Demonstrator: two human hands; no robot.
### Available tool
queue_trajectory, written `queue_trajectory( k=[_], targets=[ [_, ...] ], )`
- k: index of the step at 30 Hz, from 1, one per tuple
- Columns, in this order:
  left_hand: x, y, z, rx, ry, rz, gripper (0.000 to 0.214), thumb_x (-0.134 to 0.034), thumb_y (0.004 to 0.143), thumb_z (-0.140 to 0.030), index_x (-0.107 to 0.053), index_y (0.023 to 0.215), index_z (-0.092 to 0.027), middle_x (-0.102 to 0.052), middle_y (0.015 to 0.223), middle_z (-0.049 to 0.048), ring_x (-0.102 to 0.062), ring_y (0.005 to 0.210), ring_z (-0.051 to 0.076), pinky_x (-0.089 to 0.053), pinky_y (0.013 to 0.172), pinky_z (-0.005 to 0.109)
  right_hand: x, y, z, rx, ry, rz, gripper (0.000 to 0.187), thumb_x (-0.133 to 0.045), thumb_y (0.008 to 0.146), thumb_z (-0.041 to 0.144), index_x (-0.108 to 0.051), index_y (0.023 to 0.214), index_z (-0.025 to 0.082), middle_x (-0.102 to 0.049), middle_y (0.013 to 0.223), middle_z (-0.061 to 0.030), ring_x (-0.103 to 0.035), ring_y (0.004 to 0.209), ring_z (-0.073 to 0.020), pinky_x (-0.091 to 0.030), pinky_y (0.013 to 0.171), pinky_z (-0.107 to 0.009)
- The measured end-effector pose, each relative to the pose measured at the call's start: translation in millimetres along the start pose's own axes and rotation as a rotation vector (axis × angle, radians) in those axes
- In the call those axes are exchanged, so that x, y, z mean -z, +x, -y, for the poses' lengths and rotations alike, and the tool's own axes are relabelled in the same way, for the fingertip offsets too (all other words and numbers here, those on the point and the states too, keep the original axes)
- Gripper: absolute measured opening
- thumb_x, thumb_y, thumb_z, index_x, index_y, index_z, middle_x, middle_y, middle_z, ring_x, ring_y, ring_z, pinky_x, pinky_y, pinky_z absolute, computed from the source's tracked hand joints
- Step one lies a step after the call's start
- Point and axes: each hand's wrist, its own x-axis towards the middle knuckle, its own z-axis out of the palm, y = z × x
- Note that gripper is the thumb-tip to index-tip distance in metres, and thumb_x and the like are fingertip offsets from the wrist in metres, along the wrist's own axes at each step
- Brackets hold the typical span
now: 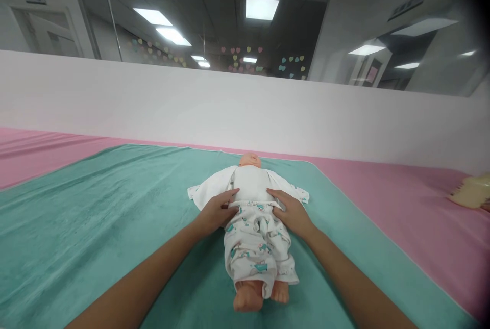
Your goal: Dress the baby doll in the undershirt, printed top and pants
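Note:
A baby doll [250, 159] lies on its back with its feet towards me. It wears a white top [250, 183] with the sleeves spread to both sides, and white trousers [254, 247] printed with small teal and red figures. My left hand [216, 212] is at the left side of the waistband, thumb on the trousers and forefinger on the top. On the opposite side my right hand [294, 214] grips the waist in the same way. Both bare feet [248, 296] stick out of the trouser legs. The far fingers of each hand are partly hidden.
Under the doll lies a teal cloth [115, 227], over a pink cover [383, 201]. A pale yellow object [471, 191] with a jagged edge sits at the far right. Behind runs a low white wall [191, 102] with a mirror or glass above it.

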Motion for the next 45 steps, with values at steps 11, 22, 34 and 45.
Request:
queue_trajectory(
  k=[11,22,34,45],
  targets=[
    [-11.0,68,15,0.206,0.106,-0.342,0.021,-0.046,0.079,-0.04,-0.046,0.072,-0.021,-0.048,0.06,-0.0043,-0.047,0.062,0.013,-0.034,0.059,0.023,-17,68,-12,-0.168,-0.092,-0.217,0.029,-0.041,0.079,0.031,-0.063,0.097,0.025,-0.063,0.069,-0.0013,-0.057,0.07,-0.0216,-0.04,0.068,-0.032],
    [-23.2,69,37,0.178,0.14,-0.354,0.041,-0.047,0.081,-0.036,-0.047,0.117,-0.017,-0.05,0.123,0.0103,-0.051,0.105,0.02,-0.038,0.091,0.03,-39,73,-57,-0.123,0.253,-0.15,0.058,-0.042,0.071,0.02,-0.044,0.128,0.021,-0.044,0.136,-0.0045,-0.041,0.124,-0.0176,-0.032,0.104,-0.036],
    [-9.1,122,7,0.144,0.554,-0.221,0.015,-0.044,0.08,-0.027,-0.057,0.085,-0.021,-0.065,0.085,0.0069,-0.059,0.084,0.024,-0.04,0.07,0.031,-32,67,-50,-0.16,0.34,-0.214,0.04,-0.04,0.069,0.023,-0.063,0.102,0.023,-0.064,0.11,-0.0008,-0.055,0.107,-0.0222,-0.038,0.096,-0.038],
    [-12.5,164,16,0.32,0.557,-0.185,0.011,-0.047,0.077,-0.026,-0.055,0.078,-0.019,-0.065,0.09,0.0122,-0.06,0.081,0.026,-0.039,0.064,0.031,-36,69,-54,-0.472,0.369,-0.338,0.033,-0.038,0.063,0.025,-0.061,0.085,0.017,-0.068,0.088,-0.0066,-0.061,0.082,-0.023,-0.048,0.071,-0.032]
  ],
)
